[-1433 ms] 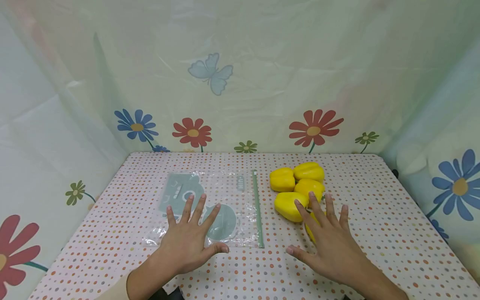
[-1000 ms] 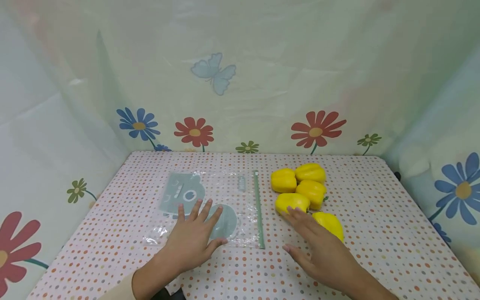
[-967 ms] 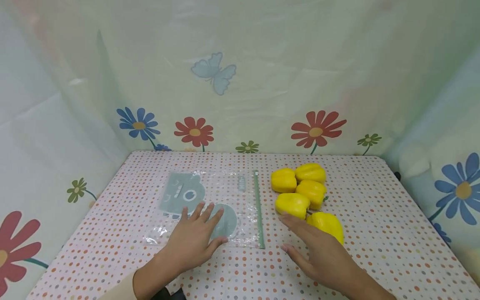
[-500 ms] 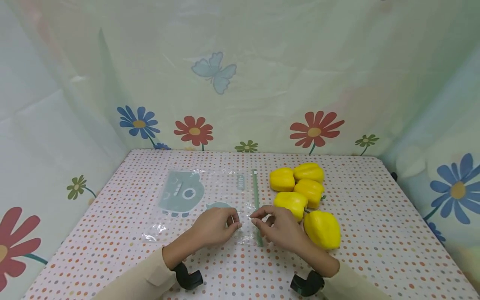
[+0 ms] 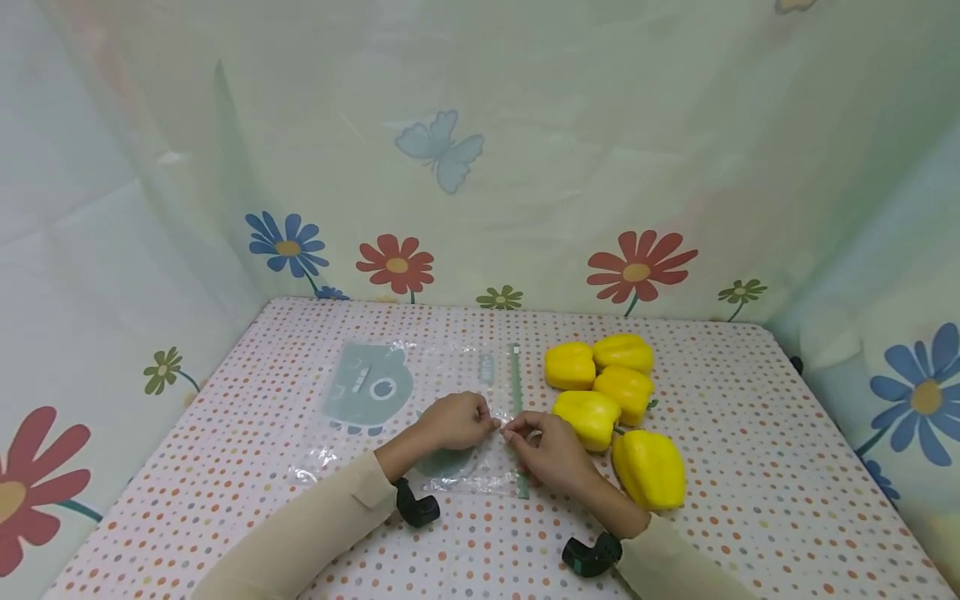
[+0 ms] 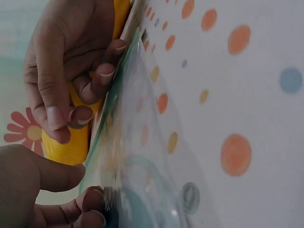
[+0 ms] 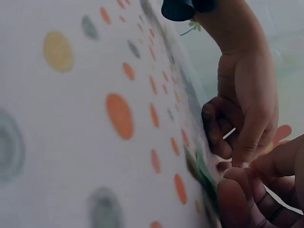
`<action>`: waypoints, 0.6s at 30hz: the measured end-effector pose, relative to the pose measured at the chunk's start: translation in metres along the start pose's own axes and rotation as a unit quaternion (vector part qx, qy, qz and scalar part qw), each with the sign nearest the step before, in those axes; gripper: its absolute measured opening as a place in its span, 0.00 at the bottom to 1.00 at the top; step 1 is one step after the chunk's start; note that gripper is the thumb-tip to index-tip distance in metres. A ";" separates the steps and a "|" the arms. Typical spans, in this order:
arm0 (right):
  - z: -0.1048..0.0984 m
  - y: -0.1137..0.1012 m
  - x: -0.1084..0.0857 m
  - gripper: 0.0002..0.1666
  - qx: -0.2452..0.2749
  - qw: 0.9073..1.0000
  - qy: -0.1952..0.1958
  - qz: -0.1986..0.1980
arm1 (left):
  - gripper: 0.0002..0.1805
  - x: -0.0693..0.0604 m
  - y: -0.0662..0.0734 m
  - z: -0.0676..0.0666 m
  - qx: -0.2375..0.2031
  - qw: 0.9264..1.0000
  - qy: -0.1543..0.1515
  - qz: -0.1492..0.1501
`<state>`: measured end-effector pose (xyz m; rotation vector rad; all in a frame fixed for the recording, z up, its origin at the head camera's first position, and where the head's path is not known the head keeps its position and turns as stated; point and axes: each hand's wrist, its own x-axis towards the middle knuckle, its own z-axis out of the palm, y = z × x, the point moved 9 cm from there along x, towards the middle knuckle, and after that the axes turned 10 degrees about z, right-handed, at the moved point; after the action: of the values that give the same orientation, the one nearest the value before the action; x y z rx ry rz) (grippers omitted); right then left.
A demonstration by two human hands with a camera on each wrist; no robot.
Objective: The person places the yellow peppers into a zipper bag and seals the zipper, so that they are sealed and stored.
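Observation:
A clear zip bag [image 5: 369,390] printed with a grey-green dinosaur lies flat on the table. Its green zip strip [image 5: 516,379] runs along the right side. My left hand [image 5: 459,421] reaches across the bag, with curled fingertips pinching the film just left of the strip. Facing it, my right hand [image 5: 553,450] crosses the strip, and its thumb and index finger pinch together at the same spot. The left wrist view shows the bag's edge [image 6: 107,109] raised beside both hands. Thin film between the fingertips is hard to make out.
Several yellow bell peppers [image 5: 626,393] are grouped right of the bag; the nearest pepper [image 5: 649,471] sits beside my right wrist. A dotted cloth covers the table [image 5: 765,467]. A flowered curtain [image 5: 555,167] hangs behind and at both sides.
Both hands were spread apart, palms down. They have come together at the bag's zip side with fingers curled; since half a second ago the left hand moved farther right. The peppers stayed put.

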<state>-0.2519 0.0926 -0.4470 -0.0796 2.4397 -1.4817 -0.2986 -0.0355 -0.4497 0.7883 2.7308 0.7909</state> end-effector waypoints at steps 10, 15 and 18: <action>-0.005 0.009 0.006 0.03 -0.046 0.998 0.041 -0.008 | 0.17 0.005 0.003 0.000 0.082 0.997 -0.004 -0.003; -0.008 0.010 0.007 0.02 -0.065 0.996 0.062 -0.007 | 0.26 0.010 0.008 0.001 0.114 0.993 -0.028 -0.026; -0.008 0.011 0.007 0.02 -0.072 0.995 0.070 -0.007 | 0.25 0.014 0.011 -0.001 0.115 0.993 -0.028 -0.031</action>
<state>-0.2595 0.1030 -0.4546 -0.0237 2.6606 -1.3582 -0.3060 -0.0203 -0.4430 0.7497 2.8131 0.4400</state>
